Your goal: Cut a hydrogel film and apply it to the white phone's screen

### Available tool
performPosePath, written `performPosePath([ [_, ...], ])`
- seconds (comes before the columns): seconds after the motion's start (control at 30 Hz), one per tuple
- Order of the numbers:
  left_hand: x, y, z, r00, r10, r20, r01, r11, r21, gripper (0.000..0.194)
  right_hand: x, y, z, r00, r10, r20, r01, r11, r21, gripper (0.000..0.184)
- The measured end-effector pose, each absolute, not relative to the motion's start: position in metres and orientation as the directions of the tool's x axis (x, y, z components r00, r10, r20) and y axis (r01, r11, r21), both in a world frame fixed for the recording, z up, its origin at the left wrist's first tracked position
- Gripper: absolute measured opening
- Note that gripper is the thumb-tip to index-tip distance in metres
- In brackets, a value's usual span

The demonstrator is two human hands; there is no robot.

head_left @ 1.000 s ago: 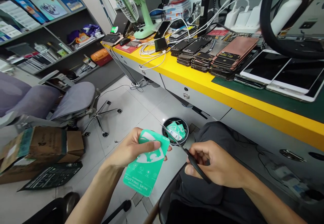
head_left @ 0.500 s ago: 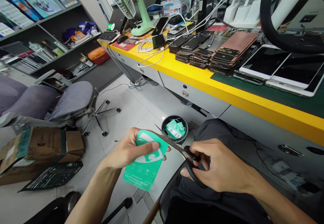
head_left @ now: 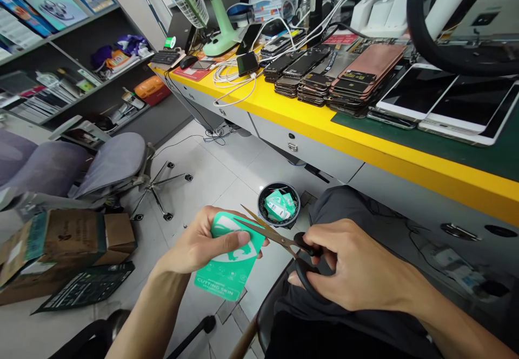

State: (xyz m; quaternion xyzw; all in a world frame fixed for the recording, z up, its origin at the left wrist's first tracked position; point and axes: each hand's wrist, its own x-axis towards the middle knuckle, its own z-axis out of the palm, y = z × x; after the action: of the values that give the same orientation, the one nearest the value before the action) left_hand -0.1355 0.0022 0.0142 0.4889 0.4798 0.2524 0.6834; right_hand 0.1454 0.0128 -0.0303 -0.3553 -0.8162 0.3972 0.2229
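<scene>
Our scissors now opened in our right hand, one blade newly across the green card, our card shifted slightly left.

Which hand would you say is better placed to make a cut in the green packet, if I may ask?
Probably the right hand: it holds the scissors, their blades parted at the upper edge of the green packet. The left hand grips the packet, so seems better suited to steadying.
</scene>
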Motion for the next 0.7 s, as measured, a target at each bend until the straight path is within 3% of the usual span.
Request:
performPosePath([
  [0.7,-0.1363,0.0013,0.0088,0.424,0.801,-0.423,0.098,0.423,0.901,0.025,0.1461,0.0114,-0.0298,-0.652,0.745,0.137,0.367,0.469,-0.803,0.045],
])
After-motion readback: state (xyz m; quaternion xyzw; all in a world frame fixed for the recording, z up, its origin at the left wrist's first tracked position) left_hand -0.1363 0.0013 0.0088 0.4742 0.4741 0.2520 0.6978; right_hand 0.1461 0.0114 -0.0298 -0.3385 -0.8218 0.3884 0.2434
